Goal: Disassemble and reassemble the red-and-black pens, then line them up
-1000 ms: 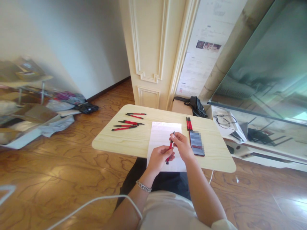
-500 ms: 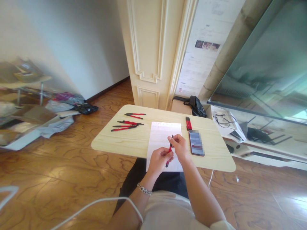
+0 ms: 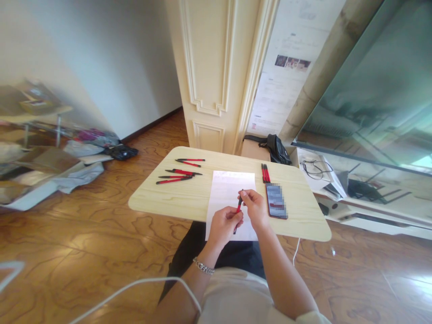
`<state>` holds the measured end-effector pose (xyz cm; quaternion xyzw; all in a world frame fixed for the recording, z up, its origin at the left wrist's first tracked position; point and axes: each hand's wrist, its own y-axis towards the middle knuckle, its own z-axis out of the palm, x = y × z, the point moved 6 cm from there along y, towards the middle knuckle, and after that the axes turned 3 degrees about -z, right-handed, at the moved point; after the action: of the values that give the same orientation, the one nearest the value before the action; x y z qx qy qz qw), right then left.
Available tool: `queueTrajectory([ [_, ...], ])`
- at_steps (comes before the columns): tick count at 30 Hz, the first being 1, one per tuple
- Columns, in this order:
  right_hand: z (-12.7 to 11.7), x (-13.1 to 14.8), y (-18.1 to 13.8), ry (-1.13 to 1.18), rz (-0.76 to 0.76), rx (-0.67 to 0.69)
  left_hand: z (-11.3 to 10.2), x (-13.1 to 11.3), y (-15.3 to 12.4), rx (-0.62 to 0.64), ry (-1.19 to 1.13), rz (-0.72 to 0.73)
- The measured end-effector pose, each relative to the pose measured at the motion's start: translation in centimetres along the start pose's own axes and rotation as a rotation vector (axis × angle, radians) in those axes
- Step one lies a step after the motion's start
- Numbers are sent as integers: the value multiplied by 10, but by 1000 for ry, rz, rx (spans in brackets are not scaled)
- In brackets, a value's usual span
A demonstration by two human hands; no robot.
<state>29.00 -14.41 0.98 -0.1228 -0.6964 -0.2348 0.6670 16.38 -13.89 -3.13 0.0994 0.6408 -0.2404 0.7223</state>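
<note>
Both my hands hold one red and black pen [image 3: 238, 209] above a white sheet of paper [image 3: 229, 191] on a small light wooden table [image 3: 175, 198]. My left hand [image 3: 222, 225] is closed round the pen's lower end. My right hand [image 3: 255, 207] pinches its upper part. The pen is tilted, tip end away from me. Several more red pens [image 3: 178, 173] lie loose at the table's far left. Three red pens [image 3: 265, 173] lie side by side at the far right, just above a dark phone [image 3: 276, 201].
A cream panelled column [image 3: 216, 76] stands behind the table, with a black bag [image 3: 275, 148] at its foot. A glass-fronted low unit [image 3: 364, 135] is on the right. Clothes and clutter [image 3: 67, 157] lie on the wooden floor at left. A white cable [image 3: 135, 283] crosses near my lap.
Both hands, with the pen, have shifted slightly toward me and to the left. The grip stays the same. Nothing on the table has moved.
</note>
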Motion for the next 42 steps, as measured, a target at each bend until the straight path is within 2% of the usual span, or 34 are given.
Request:
queueTrajectory([
  [4, -3, 1, -3, -114, -52, -108, -5, -4, -2, -69, 113, 63],
  [6, -5, 3, -3, -107, -44, -125, -4, -6, -3, -50, 90, 56],
  [11, 0, 7, -3, 196, 96, 84, 8, -10, -4, 126, -152, -105],
  [13, 1, 9, -3, 266, 134, 132, 11, -11, -5, 159, -197, -149],
  [17, 0, 5, -2, 197, 124, 93, 7, -9, -4, 92, -120, -93],
  [22, -3, 1, -1, 71, 15, -79, -5, -8, -4, -64, 107, 54],
  [24, -2, 2, -2, 68, 14, -80, -4, -7, -3, -32, 73, 35],
  [30, 3, 8, -5, 217, 120, 106, 7, -9, -3, 142, -174, -123],
  [33, 0, 6, -2, 164, 99, 92, 5, -8, -3, 112, -121, -95],
  [37, -4, -1, 0, 60, 44, -49, -2, -7, -2, -17, 65, 17],
  [39, -4, -3, 0, 40, 30, -74, -2, -4, -1, -12, 44, -1],
  [42, 1, -3, -2, 68, 68, 10, 3, 0, -2, 67, -105, -110],
])
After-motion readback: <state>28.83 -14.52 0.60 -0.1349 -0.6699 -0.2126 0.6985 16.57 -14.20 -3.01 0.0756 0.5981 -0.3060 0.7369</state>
